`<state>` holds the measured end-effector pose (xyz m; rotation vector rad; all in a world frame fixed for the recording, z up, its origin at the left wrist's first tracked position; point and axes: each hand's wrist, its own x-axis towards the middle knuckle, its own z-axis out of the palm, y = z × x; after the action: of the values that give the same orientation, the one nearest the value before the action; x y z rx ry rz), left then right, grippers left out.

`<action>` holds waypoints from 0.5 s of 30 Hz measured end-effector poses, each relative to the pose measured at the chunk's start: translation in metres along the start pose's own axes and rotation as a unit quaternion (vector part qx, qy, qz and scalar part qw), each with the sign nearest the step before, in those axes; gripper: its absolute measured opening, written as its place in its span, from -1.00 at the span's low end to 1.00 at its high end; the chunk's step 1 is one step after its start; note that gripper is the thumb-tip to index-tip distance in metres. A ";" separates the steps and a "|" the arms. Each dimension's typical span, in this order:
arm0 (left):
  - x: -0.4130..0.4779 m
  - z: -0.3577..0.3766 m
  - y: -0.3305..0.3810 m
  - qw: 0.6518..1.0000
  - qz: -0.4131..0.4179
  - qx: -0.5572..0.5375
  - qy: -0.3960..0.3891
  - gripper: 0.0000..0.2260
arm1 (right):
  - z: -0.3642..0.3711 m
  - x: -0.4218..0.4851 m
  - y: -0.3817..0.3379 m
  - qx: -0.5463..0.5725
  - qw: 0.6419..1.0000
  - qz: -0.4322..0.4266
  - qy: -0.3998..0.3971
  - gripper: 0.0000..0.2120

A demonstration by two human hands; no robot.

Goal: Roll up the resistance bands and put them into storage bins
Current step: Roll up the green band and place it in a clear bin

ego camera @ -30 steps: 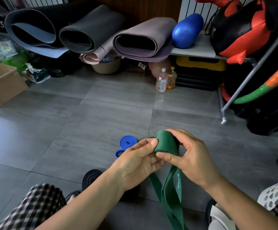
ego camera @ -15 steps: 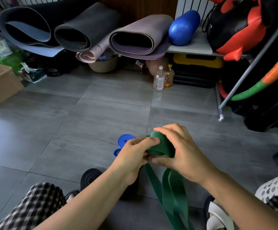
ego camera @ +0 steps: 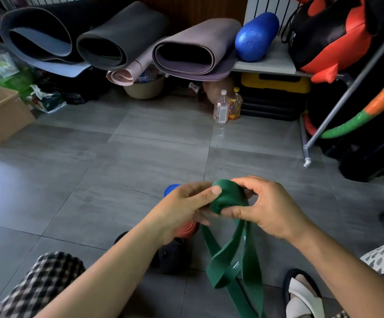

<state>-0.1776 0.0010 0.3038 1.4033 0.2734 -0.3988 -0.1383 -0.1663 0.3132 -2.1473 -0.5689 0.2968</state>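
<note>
Both hands hold a dark green resistance band (ego camera: 228,198), partly wound into a roll above the floor. My left hand (ego camera: 186,206) pinches the roll's left side with thumb on top. My right hand (ego camera: 266,207) grips its right side, thumb under the coil. The band's loose tail (ego camera: 230,265) hangs down in a loop toward the bottom edge. On the floor under my left arm lie rolled bands: a blue one (ego camera: 171,189), an orange one (ego camera: 187,229) and a black one (ego camera: 170,257), each partly hidden.
Grey tiled floor (ego camera: 117,168). Rolled yoga mats (ego camera: 122,35) and a blue foam roller (ego camera: 256,36) lie at the back. A cardboard box (ego camera: 0,111) stands left, two bottles (ego camera: 226,109) centre, a metal rack leg (ego camera: 307,157) right. My sandalled foot (ego camera: 301,294) is lower right.
The roll has turned between my hands so its coiled end now faces me. My right thumb moved under it. The view shifted, revealing the orange roll.
</note>
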 end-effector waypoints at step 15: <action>0.001 0.005 0.002 0.978 0.166 -0.126 -0.006 -0.58 | 0.002 -0.002 0.000 0.317 0.948 0.019 0.019 -0.50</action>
<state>-0.1756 -0.0034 0.3061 1.1700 0.0718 -0.0915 -0.1406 -0.1660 0.3118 -1.5356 -0.3448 0.3961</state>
